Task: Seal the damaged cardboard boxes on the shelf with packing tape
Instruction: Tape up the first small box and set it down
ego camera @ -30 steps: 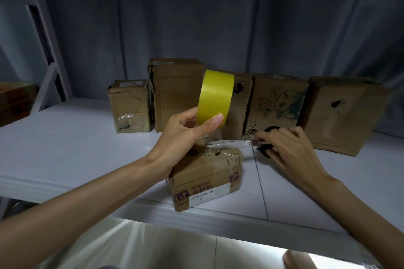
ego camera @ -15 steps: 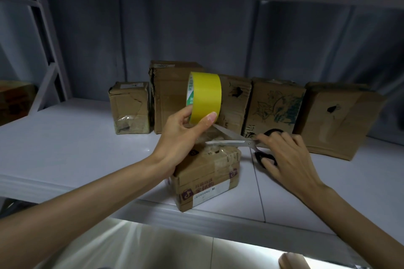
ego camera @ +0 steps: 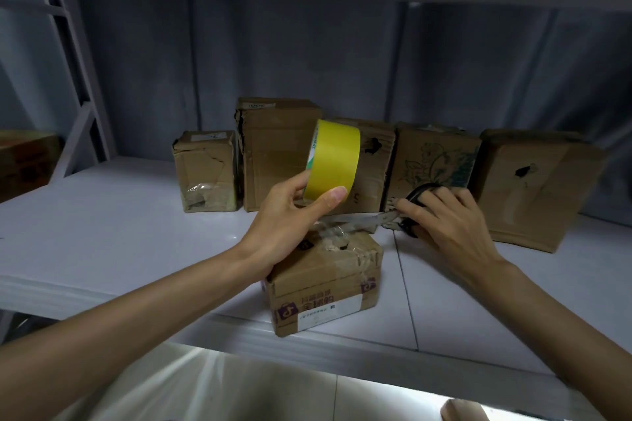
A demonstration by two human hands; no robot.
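My left hand (ego camera: 290, 212) grips a yellow roll of packing tape (ego camera: 333, 161), held upright above a small damaged cardboard box (ego camera: 325, 287) at the shelf's front edge. A strip of clear tape runs from the roll down to the box's torn top. My right hand (ego camera: 444, 219) holds black-handled scissors (ego camera: 372, 219), its fingers through the loops. The blades point left and meet the tape strip just under my left thumb.
Several worn cardboard boxes line the back of the white shelf (ego camera: 102, 232): a small crushed one (ego camera: 205, 171), a tall one (ego camera: 277, 154), a drawn-on one (ego camera: 437, 161) and a wide one (ego camera: 537, 188) with a hole. Another shelf board hangs overhead.
The tape roll has turned so its side label shows. The scissors opened half a second ago and their blades have now come together at the tape strip.
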